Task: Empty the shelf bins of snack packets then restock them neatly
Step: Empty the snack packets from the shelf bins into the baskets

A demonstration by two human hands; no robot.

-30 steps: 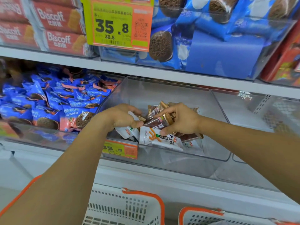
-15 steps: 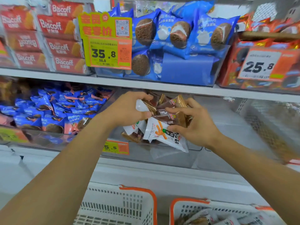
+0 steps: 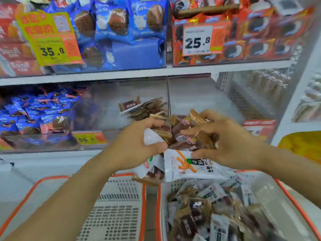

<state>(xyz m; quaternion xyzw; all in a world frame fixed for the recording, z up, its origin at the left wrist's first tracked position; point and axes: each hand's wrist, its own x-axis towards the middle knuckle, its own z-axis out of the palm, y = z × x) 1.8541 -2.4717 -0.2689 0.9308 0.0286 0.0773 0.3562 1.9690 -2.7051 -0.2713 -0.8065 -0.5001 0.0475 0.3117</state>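
Emptying continues: our left hand (image 3: 137,146) and right hand (image 3: 225,141) grasp a packet bundle (image 3: 180,140) above the right basket (image 3: 295,202); restocking remains.

- Left hand (image 3: 137,145) is raised at mid-frame, fingers curled, thumb pinching inward.
- Right hand (image 3: 224,138) faces it, fingers curled, thumb below.
- Both forearms reach forward, converging.

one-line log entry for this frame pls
phase: emptying bin | left hand: grips snack packets | right hand: grips same bundle | position: above right basket, which holds packets | left basket: no packets visible
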